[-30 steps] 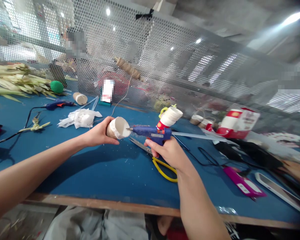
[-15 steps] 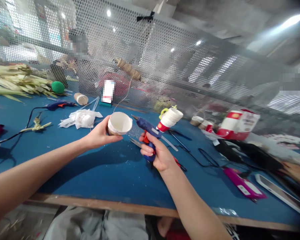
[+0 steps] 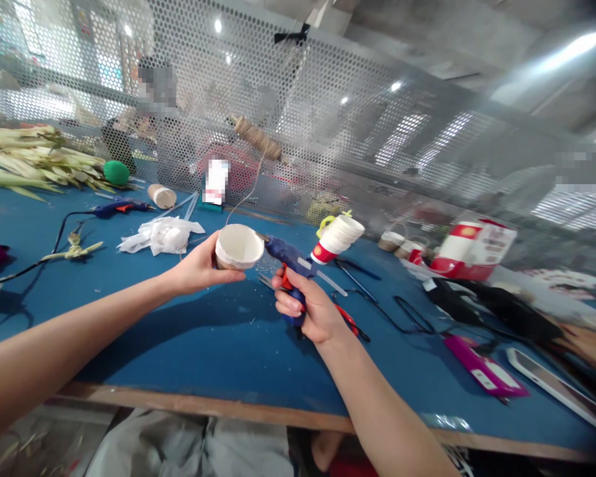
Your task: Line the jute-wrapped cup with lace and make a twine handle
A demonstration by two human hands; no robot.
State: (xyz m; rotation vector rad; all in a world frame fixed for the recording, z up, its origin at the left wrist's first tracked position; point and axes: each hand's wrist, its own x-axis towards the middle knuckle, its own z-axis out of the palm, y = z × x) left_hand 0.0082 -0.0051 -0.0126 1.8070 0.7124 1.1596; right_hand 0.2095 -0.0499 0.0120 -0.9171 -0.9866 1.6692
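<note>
My left hand (image 3: 198,268) is closed around a small white paper cup (image 3: 238,246), tilted so its open mouth faces me. My right hand (image 3: 308,308) grips a blue hot glue gun (image 3: 288,255) with an orange trigger, its nozzle touching the cup's right outer edge. Both are held just above the blue table (image 3: 203,344). A stack of white cups with a red band (image 3: 336,237) lies tilted just right of the gun.
A perforated metal screen (image 3: 328,132) backs the table, with a person behind it. White tissue (image 3: 161,235), another glue gun (image 3: 114,209), palm leaves (image 3: 34,162), a green ball (image 3: 115,172), a twine spool (image 3: 257,139), a pink phone (image 3: 484,364) and a red-white container (image 3: 469,248) lie around.
My right hand turned the glue gun from level to nozzle-up and brought the tip to the cup's right side. My left hand tilted the cup's mouth toward me.
</note>
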